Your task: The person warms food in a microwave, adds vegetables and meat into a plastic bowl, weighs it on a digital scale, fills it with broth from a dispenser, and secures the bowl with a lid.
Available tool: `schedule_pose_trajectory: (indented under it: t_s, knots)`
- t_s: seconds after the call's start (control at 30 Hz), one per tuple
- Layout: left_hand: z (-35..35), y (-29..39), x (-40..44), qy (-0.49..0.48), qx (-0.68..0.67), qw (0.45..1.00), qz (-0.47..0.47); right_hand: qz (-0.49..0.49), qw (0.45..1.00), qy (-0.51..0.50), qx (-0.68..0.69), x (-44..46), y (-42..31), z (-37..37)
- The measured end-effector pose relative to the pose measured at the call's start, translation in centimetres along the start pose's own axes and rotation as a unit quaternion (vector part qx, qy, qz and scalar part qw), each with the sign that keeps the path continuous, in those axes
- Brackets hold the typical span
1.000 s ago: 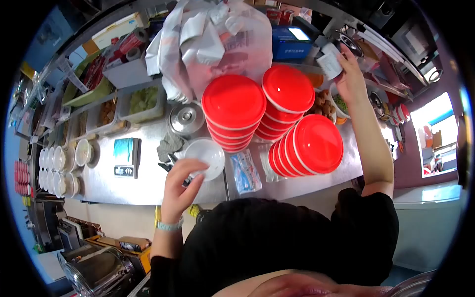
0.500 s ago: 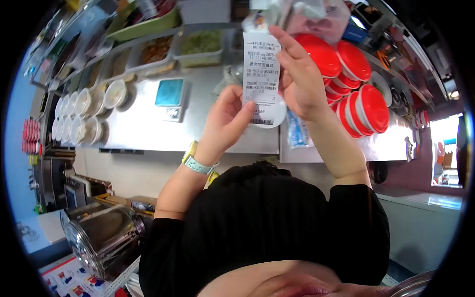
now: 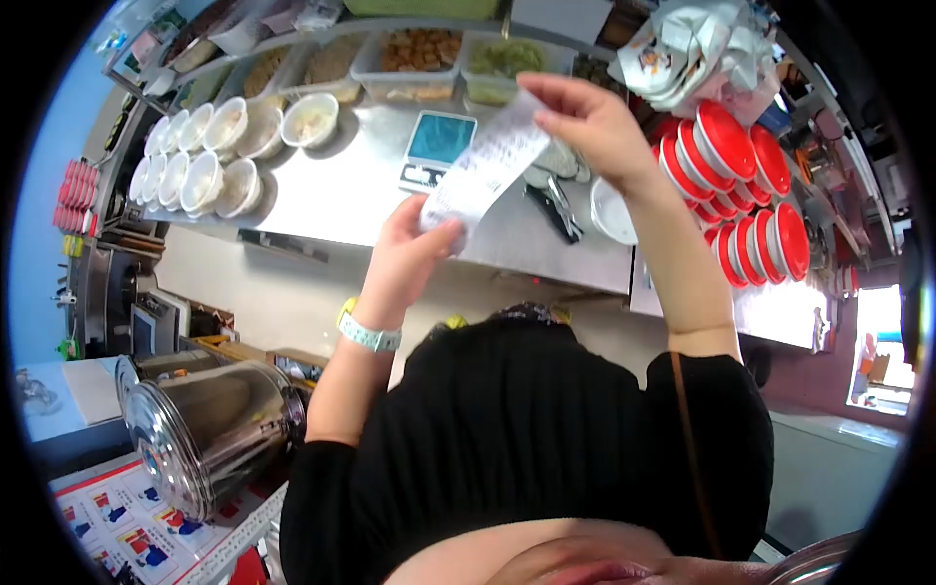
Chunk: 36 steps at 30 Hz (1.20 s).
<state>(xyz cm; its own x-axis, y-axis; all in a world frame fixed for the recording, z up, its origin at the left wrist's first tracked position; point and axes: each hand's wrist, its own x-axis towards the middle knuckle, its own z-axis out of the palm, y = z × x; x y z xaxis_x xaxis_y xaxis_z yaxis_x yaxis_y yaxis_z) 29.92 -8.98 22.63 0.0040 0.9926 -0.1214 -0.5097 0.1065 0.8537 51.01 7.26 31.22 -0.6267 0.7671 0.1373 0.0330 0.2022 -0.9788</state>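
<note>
A printed paper receipt (image 3: 487, 166) is stretched slantwise between my two hands, above the steel counter. My left hand (image 3: 408, 249) pinches its lower end between thumb and fingers. At the upper end, my right hand (image 3: 590, 127) grips the paper's edge near the corner. The print is too blurred to read. Just behind the receipt lies a small kitchen scale (image 3: 439, 139) with a blue-green top. A black-handled metal tool (image 3: 556, 213) rests on the counter below my right hand, beside a round white lid or bowl (image 3: 612, 213) partly hidden by my right forearm.
Several white bowls with food (image 3: 202, 180) stand in rows on the left. Clear tubs of ingredients (image 3: 408, 66) line the counter's back. Red-lidded bowls (image 3: 723, 146) are stacked at right, below plastic bags (image 3: 697, 58). A large steel pot (image 3: 214, 429) stands at lower left.
The receipt has gone from upright to slanted, its lower end now to the left. My view has shifted left, so the counter things appear further right, and the black-handled tool has come into sight.
</note>
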Motion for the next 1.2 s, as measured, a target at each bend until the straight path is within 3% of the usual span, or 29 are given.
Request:
schedule_pose_trajectory:
  t_s: [0.1, 0.2, 0.23, 0.37, 0.57, 0.63, 0.7, 0.77, 0.8, 0.83, 0.9, 0.97, 1.0, 1.03, 1.07, 1.17, 1.2]
  knots:
    - [-1.6, 1.3, -0.8, 0.124, -0.024, 0.992, 0.001, 0.019, 0.998, -0.048, -0.043, -1.2, 1.1, 1.2]
    - [-4.5, 1.0, -1.3, 0.099, 0.018, 0.995, -0.015, -0.010, 0.991, -0.076, -0.114, -2.3, 3.0, 2.1]
    - [-5.0, 1.0, -1.5, 0.097, 0.045, 0.994, -0.035, 0.095, 0.994, -0.055, 0.027, -2.8, 3.1, 2.8]
    - [-6.6, 0.7, -1.0, 0.105, 0.046, 0.992, -0.059, 0.163, 0.984, -0.065, 0.039, -3.8, 6.1, 2.9]
    - [-7.8, 1.4, 0.6, 0.098, 0.108, 0.989, -0.005, 0.210, 0.969, -0.060, 0.115, -3.5, 7.5, 1.3]
    - [-8.4, 1.7, 1.1, 0.044, 0.227, 0.972, 0.033, 0.234, 0.961, -0.037, 0.142, -3.0, 7.5, 0.9]
    - [-8.4, 1.4, 1.9, 0.045, 0.191, 0.978, 0.071, 0.238, 0.958, -0.033, 0.157, -2.0, 8.4, 0.1]
    - [-10.0, 1.2, 2.7, -0.051, 0.285, 0.948, 0.134, 0.223, 0.959, -0.079, 0.156, -1.0, 9.2, -0.6]
    - [-10.4, 1.3, 3.0, -0.038, 0.263, 0.962, 0.065, 0.223, 0.959, -0.082, 0.154, -0.5, 9.2, -0.8]
    - [-11.2, 1.4, 3.7, -0.035, 0.262, 0.962, 0.066, 0.200, 0.964, -0.109, 0.138, 0.1, 9.1, -0.7]
    - [-12.9, 2.1, 5.6, -0.132, 0.051, 0.979, -0.147, 0.175, 0.967, -0.140, 0.121, 1.3, 9.1, -0.6]
    - [-13.5, 2.2, 7.5, -0.166, 0.054, 0.975, -0.139, 0.083, 0.986, -0.139, 0.036, 2.3, 9.3, -0.2]
    - [-11.6, 3.3, 8.9, -0.189, 0.245, 0.943, -0.122, 0.082, 0.986, -0.139, 0.039, 2.9, 8.9, 0.2]
    - [-9.6, 4.3, 9.8, -0.207, 0.426, 0.875, -0.102, 0.011, 0.983, -0.174, -0.050, 3.5, 8.1, 0.6]
    - [-7.4, 4.9, 9.9, -0.218, 0.446, 0.857, -0.139, -0.058, 0.967, -0.206, -0.140, 3.9, 7.4, 0.8]
    - [-4.5, 7.4, 12.0, -0.231, 0.478, 0.842, -0.099, -0.091, 0.952, -0.218, -0.197, 4.9, 6.1, 0.6]
    - [-6.1, 5.5, 13.1, -0.239, 0.411, 0.876, -0.080, -0.089, 0.953, -0.213, -0.197, 5.2, 6.1, 0.3]
